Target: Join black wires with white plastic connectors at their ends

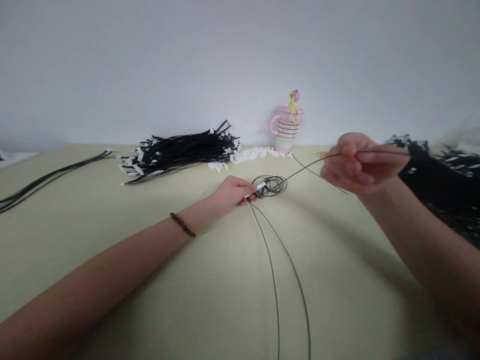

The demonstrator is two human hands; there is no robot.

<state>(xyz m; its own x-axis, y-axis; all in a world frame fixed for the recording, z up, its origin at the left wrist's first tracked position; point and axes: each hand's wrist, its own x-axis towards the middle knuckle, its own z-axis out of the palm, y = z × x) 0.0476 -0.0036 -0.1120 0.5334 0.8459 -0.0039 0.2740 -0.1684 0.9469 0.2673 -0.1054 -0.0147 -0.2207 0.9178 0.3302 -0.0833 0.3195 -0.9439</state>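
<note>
My left hand (235, 190) is closed on a narrow white connector (261, 186) in the middle of the table. Thin black wires come from it: some lie in a loose tangle of loops (276, 185) just to its right, and two long strands (275, 280) curve toward the near edge. Raised to the right, my right hand (354, 162) pinches a black wire (307, 166) that runs taut from the tangle up to the fingers. Part of that wire passes behind or through the fingers and is hidden.
A thick bundle of black cables (180, 150) with white ends lies at the back left. Small white connectors (255, 153) are strewn beside a striped pink cup (288, 131). More black cables (435, 175) are piled at right. Several loose wires (56, 172) lie far left.
</note>
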